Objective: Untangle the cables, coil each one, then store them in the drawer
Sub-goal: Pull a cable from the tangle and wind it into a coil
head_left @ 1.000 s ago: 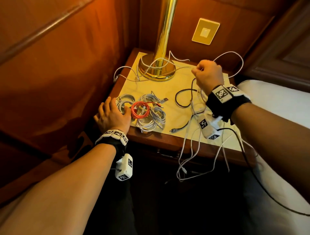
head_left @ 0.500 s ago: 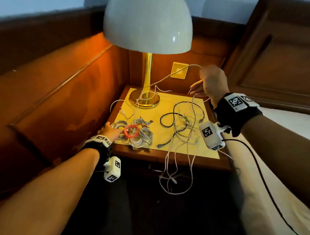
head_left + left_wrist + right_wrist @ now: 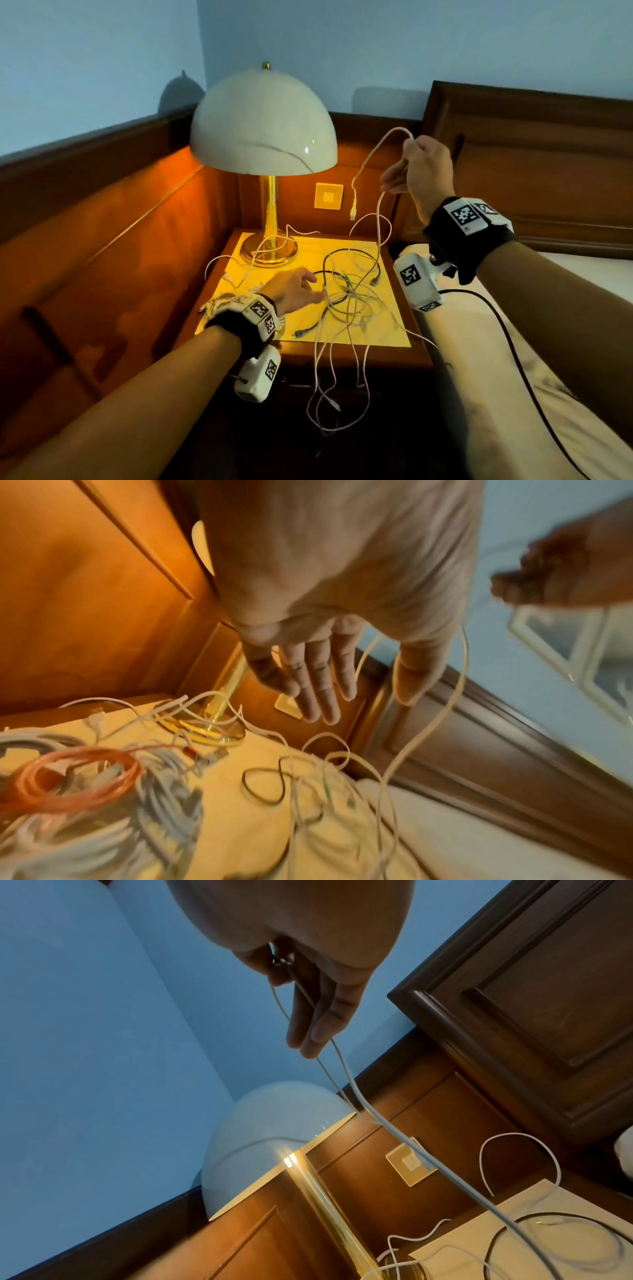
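Observation:
My right hand (image 3: 416, 168) is raised above the nightstand and pinches a white cable (image 3: 368, 161), whose plug end (image 3: 352, 213) dangles free. The wrist view shows that white cable (image 3: 346, 1074) running from between the thumb and fingers of the right hand (image 3: 301, 993) down to the table. My left hand (image 3: 295, 286) hovers open, fingers straight, beside a tangle of white and black cables (image 3: 352, 294); it holds nothing. Behind the left hand (image 3: 318, 680) lie coiled cables: an orange coil (image 3: 72, 775) on white coils (image 3: 164, 799).
A domed lamp (image 3: 263, 137) on a brass stem stands at the back of the nightstand (image 3: 346, 356). A wall plate (image 3: 329, 195) is behind it. Loose cable loops (image 3: 329, 397) hang over the front edge. Wood panels close the left; a bed (image 3: 507, 394) lies right.
My right hand has lifted higher, drawing the white cable up off the table. My left hand has left the coiled cables and moved right toward the tangle. The head view has tilted up.

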Demonstrator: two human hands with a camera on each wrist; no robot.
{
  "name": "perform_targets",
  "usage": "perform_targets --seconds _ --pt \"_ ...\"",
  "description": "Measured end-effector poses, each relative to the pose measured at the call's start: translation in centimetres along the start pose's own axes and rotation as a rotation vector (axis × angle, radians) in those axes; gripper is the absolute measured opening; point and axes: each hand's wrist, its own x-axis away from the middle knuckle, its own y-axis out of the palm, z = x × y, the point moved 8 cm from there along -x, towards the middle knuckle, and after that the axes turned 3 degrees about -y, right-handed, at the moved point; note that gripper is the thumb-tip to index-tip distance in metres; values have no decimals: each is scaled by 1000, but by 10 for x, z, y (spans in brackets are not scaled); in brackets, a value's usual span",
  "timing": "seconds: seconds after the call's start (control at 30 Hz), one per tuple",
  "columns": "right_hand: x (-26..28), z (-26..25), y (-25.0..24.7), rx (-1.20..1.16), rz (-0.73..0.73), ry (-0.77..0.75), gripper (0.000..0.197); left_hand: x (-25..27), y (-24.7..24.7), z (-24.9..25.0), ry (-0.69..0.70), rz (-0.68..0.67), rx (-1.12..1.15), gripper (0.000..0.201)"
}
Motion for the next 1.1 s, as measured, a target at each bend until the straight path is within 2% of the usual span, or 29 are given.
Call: perform_targets --seconds 0.13,0.2,0.27,0.37,0.43,0.53,0.63,0.77,0.87,0.93,1.0,1.1 --pt "7 -3 -12 -4 24 -14 29 -7 79 -22 -105 -187 -366 88" --pt "13 -1 -19 -25 36 -18 31 -8 108 -35 -163 -222 -475 93" --pt "18 2 -29 -52 52 -29 31 -7 128 -41 -170 -207 -525 78" --pt "21 4 -44 -56 82 -55 31 -10 144 -43 -87 -149 -541 41" --pt "22 6 -57 -21 112 -81 30 -9 143 -40 -54 -162 -574 30" --pt "22 14 -74 115 147 -119 27 -14 121 -30 -104 -140 -613 21" --pt "18 25 -87 311 175 -136 25 -32 83 -10 -186 -113 -562 30" --pt "11 29 -101 548 199 -115 25 -57 27 49 -158 -79 -192 32" --pt "7 31 -110 663 178 -72 26 -66 -30 104 -133 95 -131 28" --pt "4 30 -119 714 170 -70 26 -71 -56 143 -55 175 -205 24" --pt "4 30 -124 784 160 -69 26 -70 -83 165 -5 353 -290 24" --pt "3 29 -139 926 199 -89 27 -64 -107 192 53 546 -211 23"
